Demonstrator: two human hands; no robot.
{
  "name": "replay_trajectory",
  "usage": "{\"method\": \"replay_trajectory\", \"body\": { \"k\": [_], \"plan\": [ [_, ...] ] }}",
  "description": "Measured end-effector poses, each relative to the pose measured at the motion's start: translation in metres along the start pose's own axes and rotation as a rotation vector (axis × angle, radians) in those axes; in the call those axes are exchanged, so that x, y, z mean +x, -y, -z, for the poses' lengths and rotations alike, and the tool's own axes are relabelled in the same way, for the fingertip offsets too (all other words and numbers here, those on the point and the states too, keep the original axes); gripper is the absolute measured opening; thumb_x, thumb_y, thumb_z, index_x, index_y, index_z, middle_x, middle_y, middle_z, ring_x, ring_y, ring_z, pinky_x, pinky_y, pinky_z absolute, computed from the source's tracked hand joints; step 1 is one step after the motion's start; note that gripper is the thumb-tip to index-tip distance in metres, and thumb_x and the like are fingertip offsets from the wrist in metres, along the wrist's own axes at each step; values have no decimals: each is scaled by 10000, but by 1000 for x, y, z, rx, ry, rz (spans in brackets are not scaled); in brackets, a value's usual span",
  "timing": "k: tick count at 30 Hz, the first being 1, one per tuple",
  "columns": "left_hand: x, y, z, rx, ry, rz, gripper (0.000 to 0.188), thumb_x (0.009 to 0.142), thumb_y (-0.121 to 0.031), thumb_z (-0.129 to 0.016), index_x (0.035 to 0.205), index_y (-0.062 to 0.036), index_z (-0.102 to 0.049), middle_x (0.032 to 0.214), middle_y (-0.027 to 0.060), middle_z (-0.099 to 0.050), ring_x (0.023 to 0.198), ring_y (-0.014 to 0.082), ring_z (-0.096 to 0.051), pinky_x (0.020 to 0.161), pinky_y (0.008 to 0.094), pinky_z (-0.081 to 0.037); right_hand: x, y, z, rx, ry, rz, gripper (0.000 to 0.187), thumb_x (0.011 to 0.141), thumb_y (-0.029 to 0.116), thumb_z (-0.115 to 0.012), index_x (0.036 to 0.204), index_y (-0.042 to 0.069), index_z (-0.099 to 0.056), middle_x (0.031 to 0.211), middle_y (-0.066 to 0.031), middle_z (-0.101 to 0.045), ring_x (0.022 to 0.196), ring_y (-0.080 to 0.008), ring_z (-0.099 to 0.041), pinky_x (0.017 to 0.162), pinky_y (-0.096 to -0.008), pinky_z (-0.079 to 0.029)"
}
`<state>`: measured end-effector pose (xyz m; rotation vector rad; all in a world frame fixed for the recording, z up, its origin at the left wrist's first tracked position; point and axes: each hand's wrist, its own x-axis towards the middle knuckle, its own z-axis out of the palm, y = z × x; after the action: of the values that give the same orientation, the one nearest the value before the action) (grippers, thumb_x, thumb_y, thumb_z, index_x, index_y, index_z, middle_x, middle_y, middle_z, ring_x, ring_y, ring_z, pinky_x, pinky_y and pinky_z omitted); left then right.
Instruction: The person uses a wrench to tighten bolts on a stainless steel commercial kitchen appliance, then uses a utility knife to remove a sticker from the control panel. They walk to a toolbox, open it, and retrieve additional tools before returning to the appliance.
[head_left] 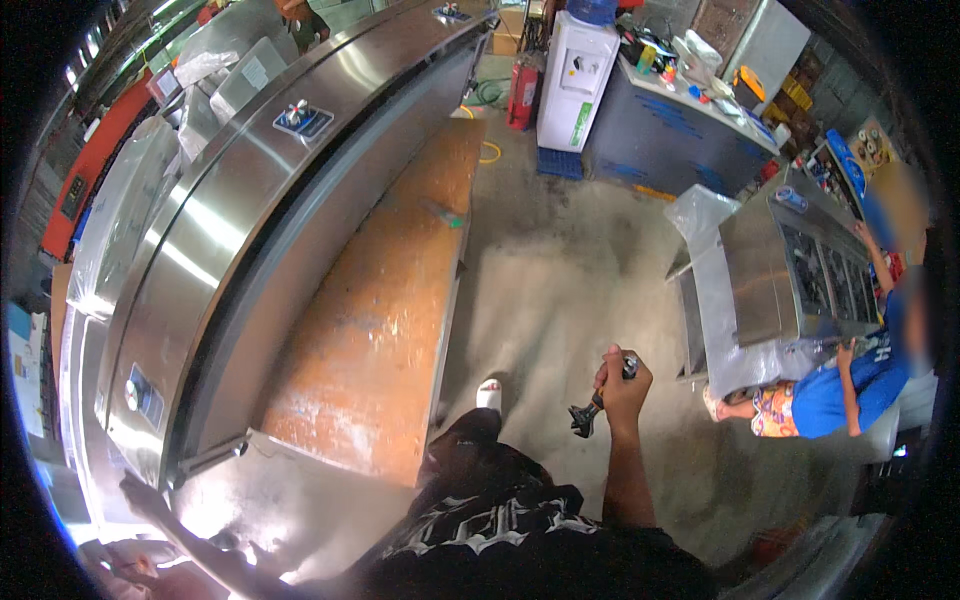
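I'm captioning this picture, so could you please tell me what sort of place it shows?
Probably a workshop: a long metal unit, a cluttered counter and a red fire extinguisher.

The right hand (624,388) partly hides a black, flared-tip tool (584,418), a blue-shirted person's head (914,318) is blurred, and the top edge crops a translucent blue bottle (592,11).

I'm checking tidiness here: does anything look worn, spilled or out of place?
The orange-brown board looks worn: pale scuffs mark its near half. A green-ended object lies loose on its far part, perhaps left there. No clear spill stands out.
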<state>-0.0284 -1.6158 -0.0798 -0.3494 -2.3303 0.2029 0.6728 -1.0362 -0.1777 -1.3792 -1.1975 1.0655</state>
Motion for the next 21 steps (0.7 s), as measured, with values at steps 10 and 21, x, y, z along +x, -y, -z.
{"method": "replay_trajectory", "body": {
  "k": [10, 21],
  "plan": [
    [-123, -567, 148, -2136, 1101, 783, 219, 1038, -320, -632, 1131, -122, -628, 1009, 32, -663, 882, 131, -622, 731, 300, -506, 155, 24, -44, -171, 43, -25, 323, 1025, 244, -661, 808, 8, -617, 583, -17, -571, 497, -97, -540, 473, -266, -427],
    [-44, -1004, 28, -2052, 1729, 657, 254, 993, -253, -532, 831, -76, -617, 782, 68, -590, 670, 161, -529, 610, 305, -414, 339, -17, -56, -269, -35, -75, 347, 1035, 274, -644, 859, -25, -640, 568, -47, -582, 474, -108, -552, 434, -268, -399]
  ]
}}
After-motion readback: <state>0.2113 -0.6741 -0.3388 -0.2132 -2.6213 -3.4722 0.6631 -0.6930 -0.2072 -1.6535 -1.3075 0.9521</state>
